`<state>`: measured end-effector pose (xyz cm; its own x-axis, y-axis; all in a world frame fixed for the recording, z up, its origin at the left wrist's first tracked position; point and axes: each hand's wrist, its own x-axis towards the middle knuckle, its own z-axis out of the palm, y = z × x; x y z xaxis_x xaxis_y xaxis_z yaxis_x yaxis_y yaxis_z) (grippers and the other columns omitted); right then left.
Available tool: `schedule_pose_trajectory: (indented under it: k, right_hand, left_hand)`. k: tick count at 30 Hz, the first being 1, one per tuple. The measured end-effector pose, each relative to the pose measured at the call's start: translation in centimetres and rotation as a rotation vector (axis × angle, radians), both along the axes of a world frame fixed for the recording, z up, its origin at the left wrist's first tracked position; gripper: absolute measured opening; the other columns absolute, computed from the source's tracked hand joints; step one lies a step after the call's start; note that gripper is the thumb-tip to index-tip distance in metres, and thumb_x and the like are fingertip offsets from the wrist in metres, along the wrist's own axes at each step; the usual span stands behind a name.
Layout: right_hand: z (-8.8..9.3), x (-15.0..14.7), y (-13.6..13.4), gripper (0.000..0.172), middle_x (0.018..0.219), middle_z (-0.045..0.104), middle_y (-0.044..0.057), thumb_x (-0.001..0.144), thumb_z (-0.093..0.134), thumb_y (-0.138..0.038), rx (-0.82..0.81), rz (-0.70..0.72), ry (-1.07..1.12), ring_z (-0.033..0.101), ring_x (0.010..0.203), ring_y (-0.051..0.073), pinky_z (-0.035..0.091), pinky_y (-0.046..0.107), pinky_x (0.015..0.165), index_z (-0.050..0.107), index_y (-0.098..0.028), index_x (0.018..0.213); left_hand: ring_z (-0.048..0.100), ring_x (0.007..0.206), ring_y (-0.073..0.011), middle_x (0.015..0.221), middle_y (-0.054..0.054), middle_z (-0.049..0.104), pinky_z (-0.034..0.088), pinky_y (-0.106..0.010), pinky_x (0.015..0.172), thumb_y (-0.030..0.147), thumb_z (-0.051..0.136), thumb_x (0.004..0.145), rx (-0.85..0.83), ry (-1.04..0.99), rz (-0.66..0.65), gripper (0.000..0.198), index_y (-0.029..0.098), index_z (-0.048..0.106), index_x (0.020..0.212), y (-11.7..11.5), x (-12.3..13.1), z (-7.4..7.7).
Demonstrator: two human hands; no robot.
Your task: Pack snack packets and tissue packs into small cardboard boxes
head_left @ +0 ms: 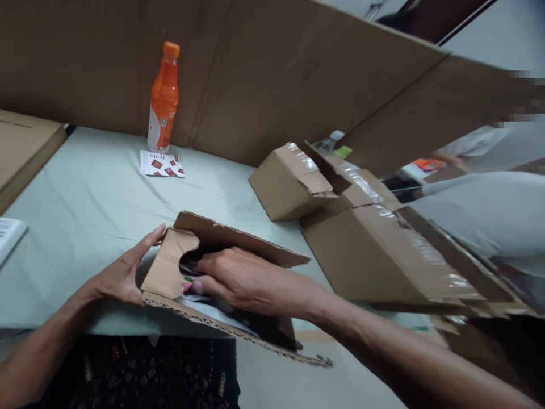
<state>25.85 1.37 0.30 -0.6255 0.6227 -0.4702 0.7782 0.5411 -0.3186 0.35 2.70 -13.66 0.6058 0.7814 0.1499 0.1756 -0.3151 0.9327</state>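
Observation:
A small open cardboard box (pixel 164 272) tilts toward me at the front edge of the covered table. My left hand (pixel 123 272) grips its left end from outside, thumb up along the corner and fingers lower down. Inside the box is my right hand (pixel 238 278), with curled fingers by the cut-out flap. Its fingertips are partly hidden there. Beside the right thumb a pink and green printed bit (pixel 187 284) shows, and a whitish sheet or wrapper (pixel 221 315) lies along the near inner wall. What the right fingers hold is hidden.
An orange drink bottle (pixel 164 102) stands at the back, behind a white sachet with brown squares (pixel 162 165). Cardboard boxes (pixel 361 255) are on the right, a flat carton (pixel 25 147) on the left. A tall cardboard screen (pixel 272 74) closes the back. Another person's sleeve (pixel 485 210) is at right.

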Motion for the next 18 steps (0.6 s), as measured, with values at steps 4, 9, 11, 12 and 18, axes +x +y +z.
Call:
schedule_pose_trajectory:
  k: [4, 9, 11, 12, 18]
  right_hand:
    - [-1.5, -0.3, 0.1, 0.021, 0.105, 0.078, 0.013, 0.099, 0.061, -0.027, 0.109, 0.002, 0.019, 0.071, 0.090, 0.024, 0.050, 0.033, 0.078, 0.073, -0.013, 0.109]
    - [-3.2, -1.1, 0.7, 0.020, 0.089, 0.078, 0.012, 0.086, 0.058, -0.003, 0.152, 0.004, -0.013, 0.068, 0.074, 0.018, 0.044, 0.027, 0.065, 0.075, -0.013, 0.088]
    - [-2.4, -0.7, 0.5, 0.021, 0.081, 0.077, 0.008, 0.082, 0.057, -0.001, 0.154, -0.028, 0.057, 0.064, 0.068, 0.015, 0.042, 0.025, 0.060, 0.072, -0.015, 0.079]
    - [-1.6, -0.2, 0.3, 0.021, 0.077, 0.075, 0.006, 0.083, 0.056, -0.003, 0.165, -0.065, 0.118, 0.063, 0.064, 0.014, 0.041, 0.025, 0.058, 0.071, -0.015, 0.075]
    - [5.0, 8.4, 2.2, 0.031, 0.061, 0.064, 0.000, 0.103, 0.053, -0.038, 0.424, -0.430, 0.707, 0.057, 0.047, 0.015, 0.046, 0.027, 0.042, 0.070, -0.026, 0.081]
  left_hand:
    - [0.026, 0.158, -0.0432, 0.174, -0.012, 0.025, 0.017, -0.064, 0.130, 0.049, 0.092, 0.066, 0.013, -0.017, -0.018, 0.131, 0.028, 0.013, 0.169, 0.1, -0.3, -0.7]
    - [0.025, 0.158, -0.0441, 0.173, -0.017, 0.024, 0.017, -0.063, 0.130, 0.055, 0.089, 0.069, 0.031, -0.048, -0.033, 0.130, 0.025, 0.012, 0.169, 0.2, -0.3, -0.9]
    - [0.029, 0.157, -0.0444, 0.172, -0.018, 0.028, 0.019, -0.064, 0.129, 0.058, 0.089, 0.069, 0.044, -0.060, -0.006, 0.131, 0.026, 0.011, 0.169, 0.2, -0.5, -0.8]
    - [0.031, 0.156, -0.0443, 0.170, -0.018, 0.030, 0.020, -0.064, 0.129, 0.059, 0.089, 0.068, 0.043, -0.066, 0.012, 0.132, 0.027, 0.010, 0.169, 0.2, -0.6, -0.8]
    - [0.032, 0.156, -0.0422, 0.171, -0.013, 0.029, 0.027, -0.061, 0.128, 0.049, 0.089, 0.072, 0.053, -0.080, 0.236, 0.130, 0.037, 0.002, 0.168, 0.6, -2.3, -0.5]
